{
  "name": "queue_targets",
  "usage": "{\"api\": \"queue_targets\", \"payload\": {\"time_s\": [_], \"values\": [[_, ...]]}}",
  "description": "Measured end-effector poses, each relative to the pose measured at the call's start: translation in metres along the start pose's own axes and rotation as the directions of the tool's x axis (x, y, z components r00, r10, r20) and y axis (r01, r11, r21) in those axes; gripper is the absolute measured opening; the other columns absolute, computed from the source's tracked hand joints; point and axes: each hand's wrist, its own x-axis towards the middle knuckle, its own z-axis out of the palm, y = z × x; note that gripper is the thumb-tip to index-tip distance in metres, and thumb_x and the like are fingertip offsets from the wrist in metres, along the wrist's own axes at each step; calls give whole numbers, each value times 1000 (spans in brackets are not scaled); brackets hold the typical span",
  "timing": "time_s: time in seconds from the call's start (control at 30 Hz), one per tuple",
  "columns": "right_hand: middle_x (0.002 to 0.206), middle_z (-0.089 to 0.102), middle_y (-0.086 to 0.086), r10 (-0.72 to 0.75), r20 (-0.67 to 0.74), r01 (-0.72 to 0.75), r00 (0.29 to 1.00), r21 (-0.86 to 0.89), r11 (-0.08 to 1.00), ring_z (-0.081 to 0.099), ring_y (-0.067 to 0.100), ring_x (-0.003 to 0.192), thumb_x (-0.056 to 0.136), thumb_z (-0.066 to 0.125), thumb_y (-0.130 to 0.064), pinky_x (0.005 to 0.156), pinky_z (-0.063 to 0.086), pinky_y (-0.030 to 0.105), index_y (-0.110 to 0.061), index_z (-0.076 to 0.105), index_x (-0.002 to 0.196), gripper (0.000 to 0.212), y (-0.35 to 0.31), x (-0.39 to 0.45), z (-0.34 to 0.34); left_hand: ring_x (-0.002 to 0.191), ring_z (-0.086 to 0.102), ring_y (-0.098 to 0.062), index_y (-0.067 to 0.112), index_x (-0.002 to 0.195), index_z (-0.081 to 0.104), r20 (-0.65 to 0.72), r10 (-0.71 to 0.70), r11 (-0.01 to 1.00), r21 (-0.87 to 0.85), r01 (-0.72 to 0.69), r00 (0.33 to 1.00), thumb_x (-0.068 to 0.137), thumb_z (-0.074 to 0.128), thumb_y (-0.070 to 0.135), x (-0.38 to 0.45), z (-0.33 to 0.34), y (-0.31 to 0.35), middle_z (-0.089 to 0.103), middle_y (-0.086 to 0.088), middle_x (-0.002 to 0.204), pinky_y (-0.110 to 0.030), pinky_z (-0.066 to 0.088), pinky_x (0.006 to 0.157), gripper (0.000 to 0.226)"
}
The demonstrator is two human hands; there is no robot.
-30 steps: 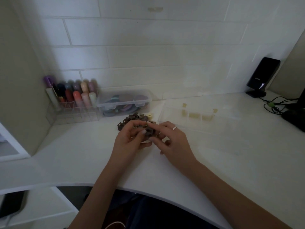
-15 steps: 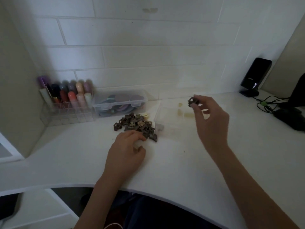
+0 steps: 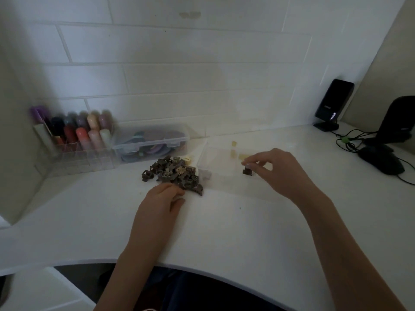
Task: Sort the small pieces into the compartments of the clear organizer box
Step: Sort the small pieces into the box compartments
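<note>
A heap of small dark brown pieces [image 3: 173, 173], with a few cream ones mixed in, lies on the white desk. To its right stands the clear organizer box [image 3: 222, 176]; a few cream pieces [image 3: 242, 156] lie in its far compartments. My right hand [image 3: 278, 170] reaches over the box, thumb and forefinger pinched on one dark brown piece [image 3: 247, 171] held low inside a compartment. My left hand [image 3: 165, 198] rests at the near edge of the heap, fingers curled loosely; whether it holds a piece is hidden.
A clear rack of coloured bottles [image 3: 74, 140] and a lidded plastic case [image 3: 152, 143] stand against the tiled wall at back left. A black speaker [image 3: 333, 104], cables [image 3: 350, 142] and a dark mouse [image 3: 381, 161] sit at the right. The desk's curved front edge [image 3: 202, 271] is near me.
My right hand lifted one dark piece from the heap, carried it right over the organizer box, and has now lowered it into a compartment. My left hand stayed by the heap.
</note>
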Motion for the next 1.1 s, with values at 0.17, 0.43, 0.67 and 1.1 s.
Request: {"api": "queue_targets", "payload": {"time_s": [0.17,0.43,0.67,1.1], "values": [[93,73,-6,-11,-71,13,997,28,1000,63,16,87,96,47,-36,85,47,38,-25,72,104,28,1,2,1,74,66,-26,15,84,74,-80,47,980,198,-30,996,72,77,13,-8,-5,7,73,-2,83,-30,49,57,13],[78,70,-3,-206,-398,212,894,-29,977,58,15,71,93,46,-34,72,45,36,-16,71,91,31,-44,-7,22,71,63,0,21,85,69,-62,-254,922,-318,222,965,72,76,8,-5,-16,7,69,10,85,-4,43,67,19],[106,55,-11,-374,-3,344,927,400,850,52,2,86,89,61,-16,78,45,14,-20,62,123,35,-83,-26,79,82,69,-7,12,100,61,55,-275,592,-777,215,960,71,70,-10,0,-32,11,69,-3,96,-12,51,69,38],[89,63,-11,-194,-136,237,972,535,811,60,2,83,81,69,-13,72,43,11,-15,74,99,19,-74,-24,89,89,70,-15,13,107,58,182,-215,468,-843,265,959,72,69,-7,-1,-30,7,73,4,100,-16,52,73,42]]}}
